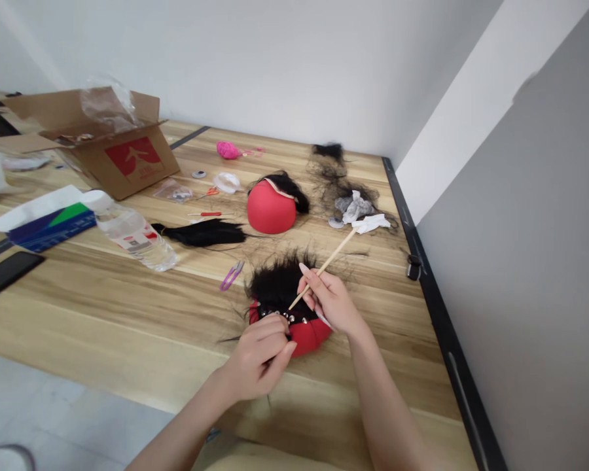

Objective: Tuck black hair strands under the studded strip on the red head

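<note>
A red dome-shaped form [310,339] lies near the table's front edge, with black hair [275,278] standing up along its far side and several shiny pin heads [304,320] across it. My right hand [330,299] is closed around a thin wooden stick [338,252]; the stick's lower tip meets the form among the pins. My left hand [265,353] rests at the form's near left side, fingers curled and pressed together. Whatever sits between those fingers is hidden.
A second red dome [271,208] with black hair stands behind. Around it lie a black hair bundle [203,233], purple thread snips [232,276], a red-handled hook [211,214] and crumpled tissue [358,208]. Leftward are a water bottle [135,235] and an open cardboard box [122,160].
</note>
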### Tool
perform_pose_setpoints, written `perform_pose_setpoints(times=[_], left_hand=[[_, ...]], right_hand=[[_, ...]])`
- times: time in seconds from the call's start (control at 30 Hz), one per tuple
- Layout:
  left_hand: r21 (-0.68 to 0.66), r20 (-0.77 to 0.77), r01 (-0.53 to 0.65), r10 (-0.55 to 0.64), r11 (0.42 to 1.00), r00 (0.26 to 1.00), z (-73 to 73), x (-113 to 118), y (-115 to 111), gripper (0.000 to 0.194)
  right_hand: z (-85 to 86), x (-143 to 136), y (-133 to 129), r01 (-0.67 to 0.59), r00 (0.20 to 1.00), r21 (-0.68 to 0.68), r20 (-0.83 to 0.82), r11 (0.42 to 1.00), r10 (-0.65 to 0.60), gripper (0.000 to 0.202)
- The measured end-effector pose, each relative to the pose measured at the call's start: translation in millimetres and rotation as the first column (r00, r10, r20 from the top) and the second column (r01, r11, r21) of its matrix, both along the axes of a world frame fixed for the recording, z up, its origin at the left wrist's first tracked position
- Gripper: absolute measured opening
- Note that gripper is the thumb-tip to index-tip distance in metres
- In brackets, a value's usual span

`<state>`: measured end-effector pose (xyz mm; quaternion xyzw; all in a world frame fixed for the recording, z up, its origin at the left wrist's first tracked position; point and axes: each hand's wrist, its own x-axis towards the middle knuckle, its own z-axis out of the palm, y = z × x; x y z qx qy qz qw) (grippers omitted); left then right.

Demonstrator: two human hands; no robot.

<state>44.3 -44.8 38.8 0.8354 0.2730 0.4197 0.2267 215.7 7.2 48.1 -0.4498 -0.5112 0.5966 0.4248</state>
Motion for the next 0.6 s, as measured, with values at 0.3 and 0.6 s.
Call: perform_pose_setpoints(times=[0.3, 0.6], left_hand=[[0.041, -0.018, -0.010, 0.011, 0.999, 1.000, -0.3, 4, 2, 0.031], [0.071, -0.056, -0.007, 0.011, 0.997, 0.998, -1.1, 9, 3, 0.030]], right_hand=[[0.3, 9, 2, -0.081, 0.996, 0.026, 0.035, 0.996, 0.080, 0.040], [0.3, 16, 2, -0.143, 0.990, 0.042, 0.011, 0.989, 0.143, 0.036]])
